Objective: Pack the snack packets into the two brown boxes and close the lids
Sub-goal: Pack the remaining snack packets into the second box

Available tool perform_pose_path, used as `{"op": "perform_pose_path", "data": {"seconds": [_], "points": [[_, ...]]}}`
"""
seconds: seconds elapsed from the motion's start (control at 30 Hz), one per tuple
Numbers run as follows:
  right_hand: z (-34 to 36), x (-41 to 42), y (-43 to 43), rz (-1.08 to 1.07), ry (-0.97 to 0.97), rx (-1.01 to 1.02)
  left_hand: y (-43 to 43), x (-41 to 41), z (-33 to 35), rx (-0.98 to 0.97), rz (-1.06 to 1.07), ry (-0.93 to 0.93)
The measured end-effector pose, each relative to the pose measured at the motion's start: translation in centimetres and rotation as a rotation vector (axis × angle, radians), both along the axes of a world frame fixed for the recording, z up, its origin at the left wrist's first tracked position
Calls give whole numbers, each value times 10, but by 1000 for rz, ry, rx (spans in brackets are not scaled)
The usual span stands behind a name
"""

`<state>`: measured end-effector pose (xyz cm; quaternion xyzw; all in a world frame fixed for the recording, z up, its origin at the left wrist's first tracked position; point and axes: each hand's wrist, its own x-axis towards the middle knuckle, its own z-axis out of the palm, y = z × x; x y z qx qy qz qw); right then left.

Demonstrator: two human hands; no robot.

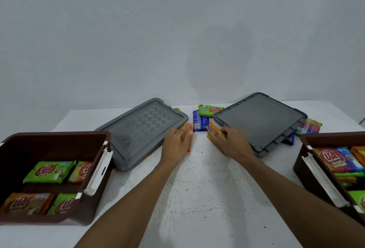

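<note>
Two open brown boxes stand at the table's sides: the left box (94, 139) holds green and orange snack packets (49, 171), the right box (304, 161) holds several more. Two grey lids lie flat between them, the left lid (142, 129) and the right lid (260, 121). My left hand (176, 143) grips an orange packet (188, 127) at the left lid's near corner. My right hand (231, 142) grips another orange packet (213, 130) beside the right lid. A blue packet (198, 122) and a green packet (210, 109) lie just behind my hands.
More packets stick out from under the right lid: a multicoloured one (310, 127) and a blue one (289, 140). The white table (197, 188) ends at a plain wall behind the lids. White latches hang on the inner sides of both boxes.
</note>
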<state>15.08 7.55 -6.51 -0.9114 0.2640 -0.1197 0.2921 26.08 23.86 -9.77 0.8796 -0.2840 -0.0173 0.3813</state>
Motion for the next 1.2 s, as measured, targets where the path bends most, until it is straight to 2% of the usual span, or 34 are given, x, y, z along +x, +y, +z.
{"op": "perform_pose_path", "data": {"seconds": [0.07,0.2,0.3,0.43,0.53,0.6,0.8,0.93,1.2], "points": [[4,-5,4,1,22,37,0,-4,-5,83,14,55],[7,-9,8,-18,49,86,-1,-16,-8,119,78,78],[7,-11,9,-58,45,172,2,-16,3,39,90,150],[10,-14,14,-142,12,472,17,-20,29,-338,165,576],[18,-11,23,-163,22,688,33,-23,41,-545,111,951],[24,-9,31,-174,31,806,45,-20,47,-612,64,1069],[42,-5,50,-79,-47,1067,79,0,78,-599,3,1073],[63,1,71,26,-60,1158,106,18,114,-554,-49,1138],[102,41,156,324,61,1420,222,60,159,-434,-154,1016]]}}
